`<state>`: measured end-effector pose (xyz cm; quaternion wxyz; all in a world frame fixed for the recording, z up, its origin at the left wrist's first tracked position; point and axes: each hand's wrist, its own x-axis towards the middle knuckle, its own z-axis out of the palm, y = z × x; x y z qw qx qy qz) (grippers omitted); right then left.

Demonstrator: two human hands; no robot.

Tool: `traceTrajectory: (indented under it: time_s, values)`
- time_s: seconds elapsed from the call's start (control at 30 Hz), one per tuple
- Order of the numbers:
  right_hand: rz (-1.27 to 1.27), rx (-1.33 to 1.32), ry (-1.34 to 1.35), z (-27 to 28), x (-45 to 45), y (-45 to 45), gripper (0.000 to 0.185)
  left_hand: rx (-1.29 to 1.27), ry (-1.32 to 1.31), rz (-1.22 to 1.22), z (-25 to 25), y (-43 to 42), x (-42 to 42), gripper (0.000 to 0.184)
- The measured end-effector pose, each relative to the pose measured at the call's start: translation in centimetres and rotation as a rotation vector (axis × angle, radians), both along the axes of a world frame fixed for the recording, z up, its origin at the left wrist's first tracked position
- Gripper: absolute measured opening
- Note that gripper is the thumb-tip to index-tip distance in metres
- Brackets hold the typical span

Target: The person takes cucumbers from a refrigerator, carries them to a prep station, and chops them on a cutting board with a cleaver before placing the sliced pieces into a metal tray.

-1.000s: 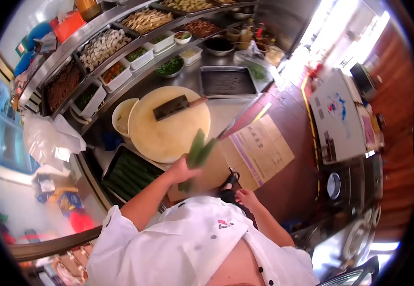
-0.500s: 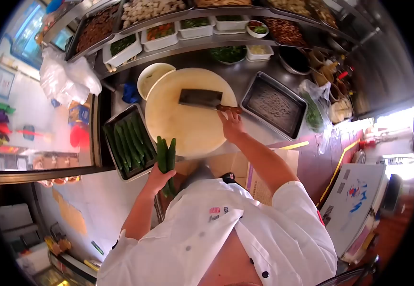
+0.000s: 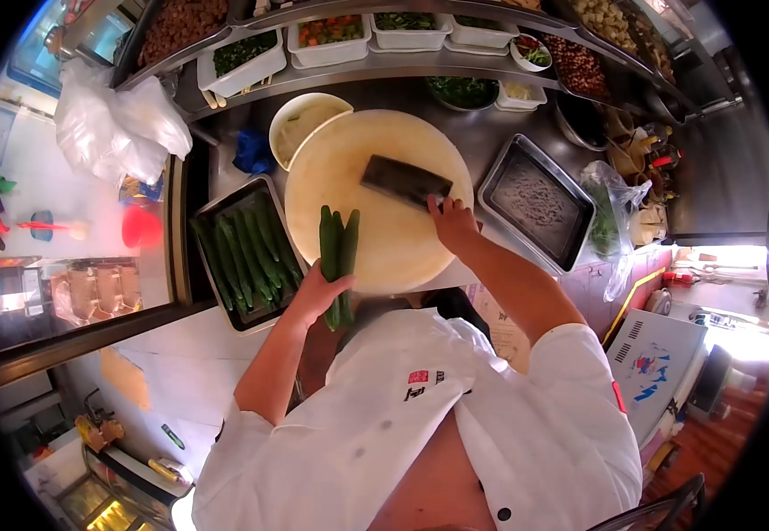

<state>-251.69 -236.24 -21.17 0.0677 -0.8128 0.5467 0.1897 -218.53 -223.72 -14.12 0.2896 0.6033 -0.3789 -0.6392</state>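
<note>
My left hand [image 3: 318, 294] is closed around a small bunch of green cucumbers [image 3: 338, 248], held upright over the near left edge of a round cutting board [image 3: 402, 257]. A cleaver [image 3: 402, 180] lies flat on the board with its dark blade pointing left. The fingers of my right hand [image 3: 455, 223] are curled at its handle, which they mostly cover. To the left of the board, more cucumbers [image 3: 247, 252] lie side by side in a metal tray [image 3: 261, 325].
A white bowl [image 3: 303, 111] touches the board's far left side. On the right is a metal tray [image 3: 539, 203] with a wet-looking bottom. A plastic bag [image 3: 610, 208] hangs past it at the counter edge. Shelves with food containers [image 3: 331, 40] run along the back.
My left hand has lifted the cucumbers from beside the board to over its near edge. My right hand stays at the cleaver, whose blade has turned slightly. The whole view has shifted.
</note>
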Motion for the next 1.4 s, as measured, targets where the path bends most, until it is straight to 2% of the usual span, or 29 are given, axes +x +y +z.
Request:
traceTrajectory:
  time_s: [0.03, 0.13, 0.2, 0.27, 0.3, 0.33, 0.37, 0.4, 0.43, 0.47, 0.53, 0.57, 0.7, 0.8, 0.87, 1.0, 1.07, 1.1, 1.2, 1.27, 1.3, 1.37, 1.4]
  values:
    - [0.022, 0.023, 0.022, -0.5, -0.1, 0.4, 0.077, -0.011, 0.016, 0.006, -0.1, -0.4, 0.1, 0.051]
    - [-0.056, 0.164, 0.015, 4.2, 0.4, 2.7, 0.085, -0.007, -0.048, -0.007, -0.3, -2.3, -0.1, 0.055]
    - [-0.132, 0.207, -0.034, 4.9, -0.4, 4.7, 0.083, -0.017, -0.132, -0.042, 1.2, -4.2, -1.5, 0.057]
    - [-0.217, 0.241, -0.085, 6.2, -1.3, 5.8, 0.082, -0.203, -0.242, -0.113, 0.3, -6.2, -2.6, 0.062]
    - [-0.288, 0.236, -0.147, 7.5, -1.8, 6.2, 0.079, -0.286, -0.394, -0.126, -1.4, -7.1, -3.2, 0.069]
    - [-0.359, 0.236, -0.207, 8.2, -2.3, 6.9, 0.076, -0.278, -0.388, -0.135, -3.0, -7.9, -3.5, 0.069]
    - [-0.366, 0.248, -0.200, 8.5, -3.1, 7.8, 0.076, -0.294, -0.676, -0.210, -3.0, -8.8, -4.3, 0.073]
    - [-0.437, 0.221, -0.362, 8.6, -4.0, 8.4, 0.064, -0.312, -0.965, -0.283, -3.1, -9.6, -4.9, 0.076]
    - [-0.504, 0.186, -0.528, 8.8, -4.7, 8.6, 0.054, -0.331, -1.037, -0.344, -3.9, -10.0, -4.7, 0.079]
    - [-0.506, 0.185, -0.526, 9.2, -5.3, 9.0, 0.054, -0.332, -1.035, -0.346, -4.4, -10.2, -4.3, 0.079]
    - [-0.691, 0.295, -0.763, 10.1, -6.0, 9.6, 0.038, -0.479, -1.171, -0.411, -5.6, -10.5, -3.4, 0.082]
    - [-0.768, 0.258, -0.830, 11.0, -5.9, 10.1, 0.039, -0.549, -1.284, -0.425, -5.7, -10.4, -3.5, 0.085]
    - [-0.857, 0.335, -0.830, 11.8, -6.2, 9.5, 0.038, -0.557, -1.234, -0.394, -6.2, -9.9, -4.7, 0.081]
    - [-0.776, 0.281, -0.830, 10.0, -6.7, 8.5, 0.036, -0.698, -1.277, -0.296, -6.1, -9.9, -5.9, 0.075]
    - [-0.676, 0.179, -0.845, 8.4, -7.2, 8.0, 0.034, -0.784, -1.293, -0.215, -6.2, -9.8, -6.6, 0.065]
    - [-0.571, 0.107, -0.792, 6.5, -8.0, 6.8, 0.033, -0.721, -1.297, -0.169, -6.7, -10.7, -6.9, 0.058]
    - [-0.516, 0.046, -0.803, 6.3, -8.2, 6.3, 0.028, -0.580, -1.098, -0.283, -6.7, -10.9, -7.2, 0.056]
    - [-0.517, 0.046, -0.799, 6.4, -8.1, 6.2, 0.028, -0.579, -1.094, -0.282, -6.9, -10.5, -7.6, 0.056]
    - [-0.602, 0.118, -0.742, 6.6, -7.5, 6.0, 0.031, -0.634, -1.083, -0.305, -7.1, -9.3, -9.6, 0.061]
    - [-0.596, 0.093, -0.797, 5.9, -7.6, 6.2, 0.033, -0.580, -1.108, -0.329, -6.4, -8.7, -10.7, 0.074]
    - [-0.600, 0.094, -0.796, 5.8, -7.7, 6.4, 0.033, -0.580, -1.106, -0.332, -5.9, -8.4, -11.3, 0.074]
    - [-0.608, 0.107, -0.801, 5.8, -7.7, 6.3, 0.033, -0.652, -1.113, -0.260, -5.2, -8.0, -12.5, 0.088]
    - [-0.610, 0.107, -0.802, 6.1, -7.6, 6.3, 0.033, -0.652, -1.113, -0.263, -5.2, -7.8, -13.0, 0.088]
